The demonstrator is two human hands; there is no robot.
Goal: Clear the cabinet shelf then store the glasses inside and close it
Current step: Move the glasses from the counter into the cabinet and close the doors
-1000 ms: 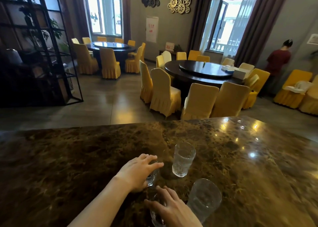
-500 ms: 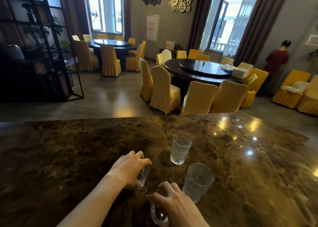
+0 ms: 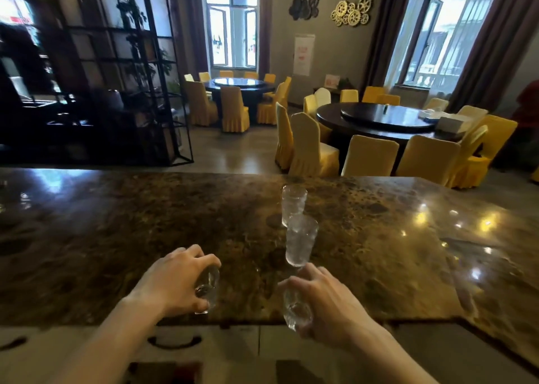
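Note:
My left hand (image 3: pixel 175 284) is closed over a small clear glass (image 3: pixel 207 292), held just above the near edge of the dark marble counter (image 3: pixel 116 238). A second small glass (image 3: pixel 296 310) is gripped in my right hand (image 3: pixel 329 305). A taller textured glass (image 3: pixel 301 241) rises from that hand's fingertips and seems held there too. Another textured glass (image 3: pixel 293 204) stands alone farther back on the counter. Below the counter's edge the pale cabinet front (image 3: pixel 233 344) shows a curved handle (image 3: pixel 175 342). Its inside is mostly hidden.
Beyond the counter is a dining room with round dark tables (image 3: pixel 379 118) and yellow-covered chairs (image 3: pixel 369 156). A black metal shelf frame (image 3: pixel 140 77) stands at the left. A person in red (image 3: pixel 529 101) is at the far right edge.
Both hands have drawn back from the counter's middle to its near edge, each carrying glass. The view has pulled back, and the cabinet front under the counter has come into sight.

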